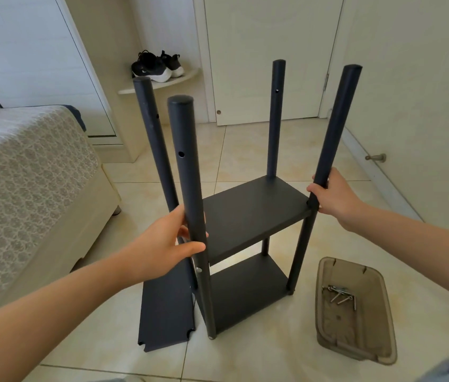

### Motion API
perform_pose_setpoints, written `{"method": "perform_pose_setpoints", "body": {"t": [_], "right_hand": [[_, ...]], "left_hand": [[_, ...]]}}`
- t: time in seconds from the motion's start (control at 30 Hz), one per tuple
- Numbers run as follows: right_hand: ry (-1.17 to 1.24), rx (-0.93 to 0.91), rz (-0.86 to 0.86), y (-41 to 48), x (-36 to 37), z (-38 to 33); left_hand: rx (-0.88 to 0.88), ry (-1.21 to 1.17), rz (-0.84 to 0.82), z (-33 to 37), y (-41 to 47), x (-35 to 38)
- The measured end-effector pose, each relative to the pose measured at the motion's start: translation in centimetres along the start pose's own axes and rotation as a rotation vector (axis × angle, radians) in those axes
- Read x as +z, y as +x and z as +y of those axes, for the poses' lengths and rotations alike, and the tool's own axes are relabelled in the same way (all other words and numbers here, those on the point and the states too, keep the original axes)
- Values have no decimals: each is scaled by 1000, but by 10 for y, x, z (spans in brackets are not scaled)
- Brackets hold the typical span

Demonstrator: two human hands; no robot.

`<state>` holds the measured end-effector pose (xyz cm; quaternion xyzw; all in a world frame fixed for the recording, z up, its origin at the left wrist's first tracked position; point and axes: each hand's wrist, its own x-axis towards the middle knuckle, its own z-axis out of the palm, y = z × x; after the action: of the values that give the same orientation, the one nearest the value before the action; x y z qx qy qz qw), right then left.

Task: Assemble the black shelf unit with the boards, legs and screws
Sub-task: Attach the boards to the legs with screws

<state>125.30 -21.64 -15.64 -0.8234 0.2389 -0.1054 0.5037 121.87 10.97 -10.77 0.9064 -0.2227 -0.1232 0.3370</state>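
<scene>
We stand shelf unit [251,213] upright on glossy cream tile floor [259,354]: four round matte black legs, two flat black boards fixed between them. Our left hand [160,244] curls round near-left leg [187,166], thumb across front. Our right hand [330,194] wraps near-right leg [339,119] at upper board's corner. Loose board [165,312], corners notched, lies on floor touching unit's left side. Smoky translucent plastic tray [350,332] to unit's right holds shiny metal screws [339,295].
</scene>
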Motion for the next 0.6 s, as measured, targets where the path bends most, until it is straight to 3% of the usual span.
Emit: {"method": "perform_pose_setpoints", "body": {"t": [0.6], "right_hand": [[-156,-118,-123,-59,-8,2]], "left_hand": [[-230,-59,262,-36,22,-19]]}}
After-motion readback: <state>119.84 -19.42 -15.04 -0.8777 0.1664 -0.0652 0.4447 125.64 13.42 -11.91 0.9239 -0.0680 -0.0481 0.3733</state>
